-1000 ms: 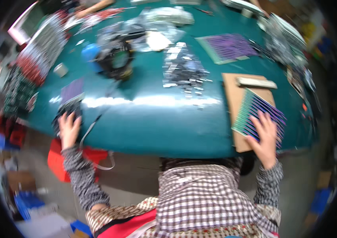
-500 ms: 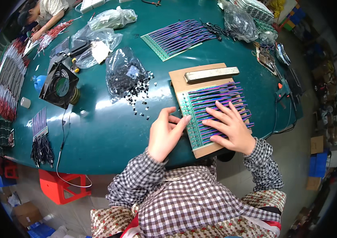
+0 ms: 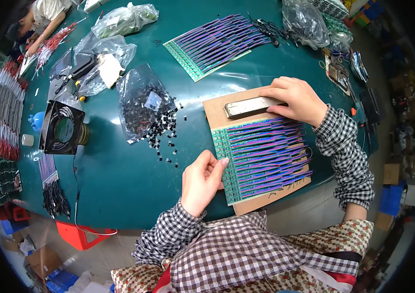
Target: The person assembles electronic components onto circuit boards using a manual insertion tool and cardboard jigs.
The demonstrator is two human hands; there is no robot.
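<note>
A green circuit board panel with rows of blue, pink and dark wires lies on a brown cardboard sheet in front of me. My left hand is at the panel's left edge, fingers curled and thumb pinching the rim; its lower fingers are partly hidden. Across the top of the cardboard rests a long metal bar, pale on top and dark along its side. Wrapped around the bar's right end is my right hand, thumb on the near side.
A second wired panel lies farther back. Left of the cardboard, small black components spill from a clear bag. A black fan with a cable stands farther left. Another person's arm is at the far left.
My right hand has lifted off the wires and moved up onto the metal bar. The left hand stays at the panel's edge. The view has shifted slightly.
</note>
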